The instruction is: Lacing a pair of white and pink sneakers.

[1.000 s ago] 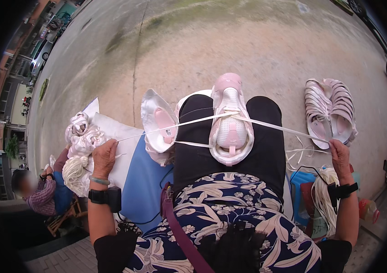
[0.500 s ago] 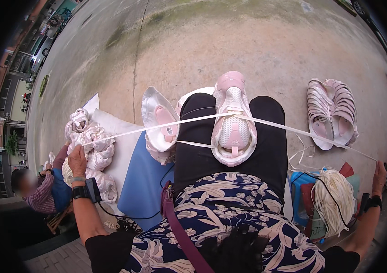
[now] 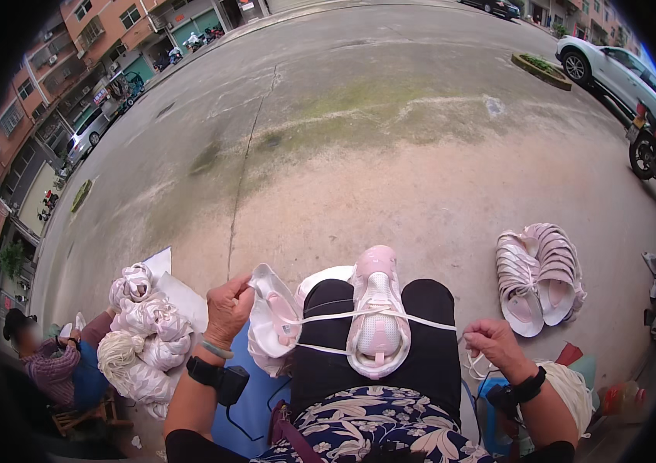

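A pink and white shoe upper (image 3: 378,320) rests between my thighs, its toe pointing away, with a flat white lace (image 3: 420,319) across its tongue. My left hand (image 3: 229,309) is closed in the air beside a second pink and white upper (image 3: 272,320); what its fingers hold, if anything, is hidden. Out past my right knee, my right hand (image 3: 495,345) is closed, its fingertips near the lace's right end. Whether it grips that lace cannot be made out. White strands hang below this hand, beside a bundle of white laces (image 3: 571,393).
Several bundled pink and white uppers (image 3: 154,316) lie on the left. A strappy pair of pink uppers (image 3: 540,278) sits on the concrete at right. Blue sheeting (image 3: 239,401) covers a surface by my left leg. Farther left, another person (image 3: 54,363) sits working. A motorbike (image 3: 652,147) stands far right.
Both hands have come inward from wide apart, and the lace stretched taut between them now lies slack across the shoe upper. The view has tilted up, showing more ground and buildings.
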Motion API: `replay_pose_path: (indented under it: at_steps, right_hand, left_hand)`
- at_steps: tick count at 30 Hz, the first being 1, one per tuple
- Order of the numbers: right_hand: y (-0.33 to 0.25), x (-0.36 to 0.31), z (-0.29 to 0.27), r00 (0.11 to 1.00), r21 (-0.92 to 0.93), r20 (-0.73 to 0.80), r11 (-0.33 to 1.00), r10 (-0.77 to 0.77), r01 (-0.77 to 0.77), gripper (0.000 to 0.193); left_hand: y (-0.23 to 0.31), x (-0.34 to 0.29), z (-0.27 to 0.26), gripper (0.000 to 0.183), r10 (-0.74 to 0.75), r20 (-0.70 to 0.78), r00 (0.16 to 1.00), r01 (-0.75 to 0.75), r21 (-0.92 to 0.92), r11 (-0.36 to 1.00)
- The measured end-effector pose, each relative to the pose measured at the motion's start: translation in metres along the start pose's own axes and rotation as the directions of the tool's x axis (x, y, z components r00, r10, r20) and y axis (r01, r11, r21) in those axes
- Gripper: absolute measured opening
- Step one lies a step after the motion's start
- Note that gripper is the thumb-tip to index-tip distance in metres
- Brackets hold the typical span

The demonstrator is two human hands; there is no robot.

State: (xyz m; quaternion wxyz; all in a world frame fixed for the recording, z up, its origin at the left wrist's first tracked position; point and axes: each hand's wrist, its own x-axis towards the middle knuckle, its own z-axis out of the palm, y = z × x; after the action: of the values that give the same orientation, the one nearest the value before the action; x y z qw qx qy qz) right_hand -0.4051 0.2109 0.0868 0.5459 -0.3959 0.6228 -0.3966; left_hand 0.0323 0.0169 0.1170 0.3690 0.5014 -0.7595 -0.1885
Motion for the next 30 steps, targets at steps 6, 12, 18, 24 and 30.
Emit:
replay_pose_path:
  at_steps: [6, 12, 18, 24, 30]
  right_hand:
    - [-0.064, 0.035, 0.078, 0.916, 0.271, 0.316, 0.949, -0.245, 0.16, 0.031]
    - [-0.082, 0.051, 0.096, 0.93, 0.29, 0.078, 0.901, -0.359, 0.323, 0.019]
    - [-0.078, 0.049, 0.102, 0.923, 0.433, 0.111, 0.854, -0.369, 0.289, 0.02]
    - [-0.067, 0.043, 0.105, 0.922, 0.407, 0.1, 0.861, -0.375, 0.306, 0.02]
    - [-0.061, 0.05, 0.105, 0.897, 0.243, 0.001, 0.87, -0.442, 0.429, 0.017]
  left_hand:
    - [0.1, 0.024, 0.066, 0.021, -0.012, 0.23, 0.973, 0.156, -0.617, 0.771]
    - [0.146, 0.016, 0.097, 0.032, 0.169, 0.466, 0.868, 0.325, -0.792, 0.517]
    - [0.14, 0.002, 0.111, 0.041, 0.169, 0.57, 0.804, 0.379, -0.71, 0.593]
    - [0.144, -0.005, 0.107, 0.045, 0.125, 0.603, 0.788, 0.434, -0.687, 0.583]
    - [0.139, -0.002, 0.114, 0.046, 0.13, 0.613, 0.779, 0.443, -0.686, 0.577]
